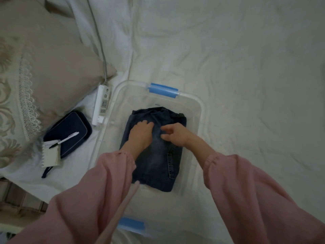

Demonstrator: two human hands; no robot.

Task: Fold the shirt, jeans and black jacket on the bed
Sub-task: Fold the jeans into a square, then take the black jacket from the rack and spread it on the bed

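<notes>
At nine o'clock, one beige pillow (58,71). Toward seven o'clock, one spiral notebook (51,155), one dark blue case (70,127) and one pen (65,139) across both. Just right of those, one white power strip (102,104). At centre, one clear box (198,106) on the bed (246,67), with two blue clips, at twelve and six o'clock.

Left hand (140,134) flat on the one pair of jeans (158,164), fingers spread, pressing down, gripping nothing. Jeans already folded into a compact block, lying inside the box. Right hand (175,133) at the block's three o'clock side, fingers half-curled at the denim; cannot tell whether pinching cloth.

Probably one garment of three done. No shirt or black jacket in view, so apparently still to do.
</notes>
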